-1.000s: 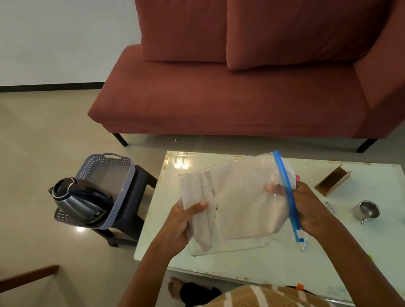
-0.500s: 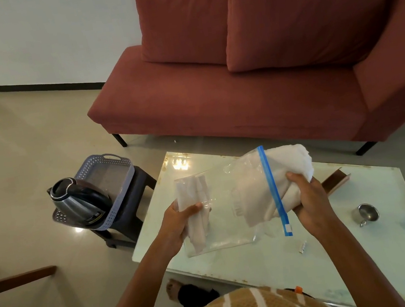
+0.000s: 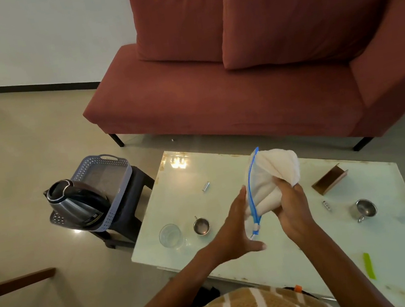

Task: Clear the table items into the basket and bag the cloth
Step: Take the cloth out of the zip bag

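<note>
Rust-red sofa (image 3: 252, 87) cushions fill the background against a pale wall, with a beige tiled floor in front. Nearer the camera stands a low, glossy white bench (image 3: 278, 255) seen from above.

Above the middle of the bench, a person holds a clear zip bag (image 3: 254, 193) with a blue seal strip, a white cloth (image 3: 277, 165) bunched partly inside it and bulging out of the top. The right hand (image 3: 291, 212) is closed around the lower part of the cloth and bag. The left hand (image 3: 235, 230) is spread open, fingers extended, its palm against the bag's blue-edged side.

On the bench lie several small things: a clear glass (image 3: 170, 236) and a small steel cup (image 3: 201, 226) near the left edge, a tiny silver object (image 3: 205, 186) farther back, a second steel cup (image 3: 363, 208) to the right, a small brown wooden stand (image 3: 329, 179) behind it, and a lime-green strip (image 3: 369, 265) near the front right.

Left of the bench, a dark stool (image 3: 131, 212) carries a grey-lilac perforated basket (image 3: 108, 168). A steel electric kettle (image 3: 76, 201) with a black handle lies tilted in the basket's near end.

A tan and white striped garment shows at the bottom edge.
</note>
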